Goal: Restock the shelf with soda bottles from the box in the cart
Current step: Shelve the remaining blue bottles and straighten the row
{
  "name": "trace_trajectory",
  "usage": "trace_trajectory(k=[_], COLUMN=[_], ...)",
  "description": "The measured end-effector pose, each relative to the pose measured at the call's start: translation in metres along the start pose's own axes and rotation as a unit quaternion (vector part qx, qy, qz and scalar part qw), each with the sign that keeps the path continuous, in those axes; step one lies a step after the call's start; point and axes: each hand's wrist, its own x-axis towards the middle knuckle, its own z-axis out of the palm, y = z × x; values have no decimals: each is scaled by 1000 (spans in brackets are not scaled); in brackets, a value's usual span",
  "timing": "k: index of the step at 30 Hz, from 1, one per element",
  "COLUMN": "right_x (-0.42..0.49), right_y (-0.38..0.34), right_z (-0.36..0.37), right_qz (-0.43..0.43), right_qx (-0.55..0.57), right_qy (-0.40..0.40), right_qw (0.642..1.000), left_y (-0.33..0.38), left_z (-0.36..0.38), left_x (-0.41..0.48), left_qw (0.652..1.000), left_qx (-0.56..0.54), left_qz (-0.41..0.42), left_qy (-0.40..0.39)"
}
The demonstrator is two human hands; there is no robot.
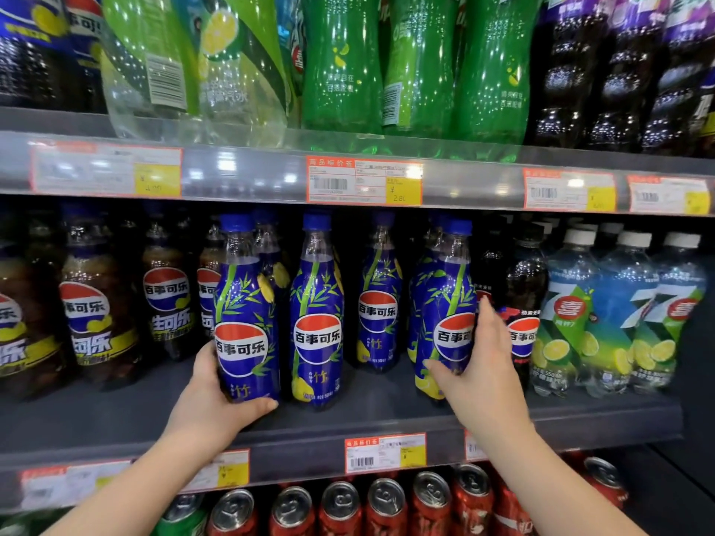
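Two blue bamboo-print soda bottles stand upright at the front of the middle shelf [348, 423], one in each hand. My left hand [216, 400] grips the base of the left bottle [245, 315]. My right hand [479, 365] wraps round the lower right side of the right bottle [445, 303]. Between them stands a third blue bottle [317, 315], untouched, and another one [377, 295] is set further back. The box and the cart are out of view.
Dark cola bottles [96, 303] fill the shelf's left side; a black bottle [522, 303] and lime soda bottles [619, 311] stand on the right. Green bottles [340, 59] sit on the shelf above, red cans [387, 504] below. Price tags [363, 181] line the shelf edges.
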Motion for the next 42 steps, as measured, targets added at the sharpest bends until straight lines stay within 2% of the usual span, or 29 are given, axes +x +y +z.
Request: trace_trajectory(k=[2, 4, 7, 10, 15, 20, 25, 30, 36, 42], right_x=[-10, -15, -16, -8, -2, -1, 5, 1, 1, -1], right_y=[-17, -36, -65, -79, -81, -68, -50, -50, -50, -52], right_z=[3, 15, 45, 77, 92, 73, 55, 54, 55, 51], right_qz=[-100, -159, -118, -38, 7, 18, 57, 45, 48, 58], right_qx=[-4, 12, 51, 84, 107, 102, 88, 46, 50, 20], right_qy=[45, 5, -139, -192, -169, -162, -120, -100, -81, -83], right_qw=[994, 987, 982, 977, 980, 981, 987, 993, 994, 995], left_y=[-1, -4, -8, -9, -9, -10, -12, -12, -12, -12], left_z=[1, 1, -1, -1, -2, -2, -1, -2, -2, -2], left_x=[1, 3, 5, 5, 6, 6, 7, 7, 7, 6], left_qw=[1000, 1000, 1000, 1000, 1000, 1000, 1000, 1000, 1000, 999], left_qx=[4, 14, 15, 14, 20, 18, 31, 28, 23, 39], left_qz=[4, 3, 3, 4, 6, 6, 2, 2, 4, 3], left_qy=[3, 3, 1, -3, -7, -12, -5, -9, -15, 9])
